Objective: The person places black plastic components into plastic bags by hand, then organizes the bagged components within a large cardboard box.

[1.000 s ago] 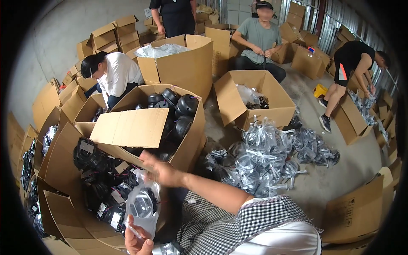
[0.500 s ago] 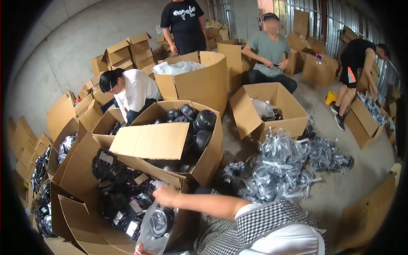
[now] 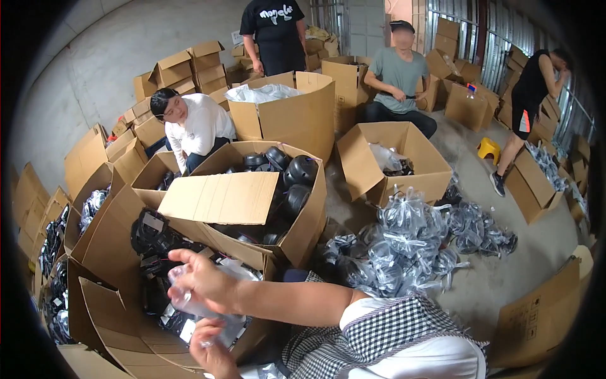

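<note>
Clear, limp plastic bag (image 3: 191,306) slants down from your right hand (image 3: 205,284), which holds its upper end, toward your left hand (image 3: 214,350) just below, grip unclear.

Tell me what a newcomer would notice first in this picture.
Probably the right hand and left hand at lower left of centre, with clear plastic between them, above black parts. Right of centre, a big pile of bagged items lies on the floor. Beyond the hands, a large cardboard box holds black, rounded pieces.

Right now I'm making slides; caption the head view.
Left hand and right hand hold clear plastic over a carton of black parts.
</note>
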Available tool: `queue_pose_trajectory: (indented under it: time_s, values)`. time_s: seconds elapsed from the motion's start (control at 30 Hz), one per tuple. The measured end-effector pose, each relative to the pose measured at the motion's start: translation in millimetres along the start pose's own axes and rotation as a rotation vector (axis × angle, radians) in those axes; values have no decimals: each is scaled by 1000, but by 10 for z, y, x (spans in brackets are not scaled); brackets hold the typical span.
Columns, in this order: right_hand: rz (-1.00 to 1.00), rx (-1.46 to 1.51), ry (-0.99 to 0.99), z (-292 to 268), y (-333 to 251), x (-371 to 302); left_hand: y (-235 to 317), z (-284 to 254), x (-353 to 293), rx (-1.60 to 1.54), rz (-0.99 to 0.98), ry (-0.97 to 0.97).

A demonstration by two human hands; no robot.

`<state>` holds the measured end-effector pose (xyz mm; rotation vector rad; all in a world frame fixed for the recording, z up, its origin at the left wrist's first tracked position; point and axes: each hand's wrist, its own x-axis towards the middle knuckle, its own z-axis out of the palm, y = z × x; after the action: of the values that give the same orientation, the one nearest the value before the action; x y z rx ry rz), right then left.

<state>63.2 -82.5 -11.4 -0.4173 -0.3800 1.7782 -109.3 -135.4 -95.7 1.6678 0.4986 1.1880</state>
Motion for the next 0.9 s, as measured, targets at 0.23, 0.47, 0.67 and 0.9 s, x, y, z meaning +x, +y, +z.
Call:
queue_pose_trajectory:
  time_s: [0.23, 0.47, 0.67, 0.9]
  values:
    - [-706, -1339, -330, 20, -105, -872, 317, 504, 576, -1051, -151, 192]
    - [-427, -742, -254, -473, 173, -1204, 552, 482, 373, -1063, -730, 454]
    - [-391, -635, -454, -517, 183, -1284, 511, 259, 28, -960, -939, -37]
    - [-155, -262, -346, -670, 404, -1466, 657, 20, 20, -512, -1071, -382]
